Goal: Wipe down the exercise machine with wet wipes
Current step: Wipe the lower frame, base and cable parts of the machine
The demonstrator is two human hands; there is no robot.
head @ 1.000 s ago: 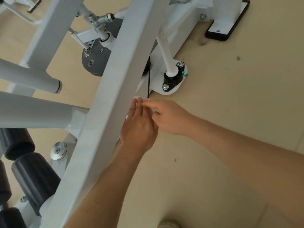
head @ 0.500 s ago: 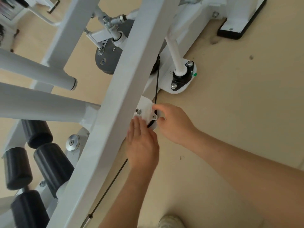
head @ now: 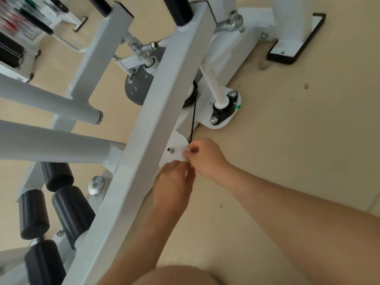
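The right hand (head: 205, 157) and left hand (head: 173, 186) meet fingertip to fingertip, both pinching a small white wet wipe (head: 185, 155). It lies against the exercise machine (head: 144, 140), on its white plate just beyond the left hand's fingers, below the black cable (head: 192, 124).

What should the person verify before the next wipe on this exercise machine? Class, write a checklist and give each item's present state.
1. Holding the wet wipe: ok, the right hand pinches it over the white plate.
2. Second grip from the left hand: ok, its fingers curl round the wipe's lower edge.
3. Fingers away from the black cable: not ok, it runs down right at the right hand's fingertips.
4. Wipe damp enough: cannot tell.
5. The bolt on the plate wiped: cannot tell.
6. The diagonal white beam within reach: ok, it is beside the left hand.
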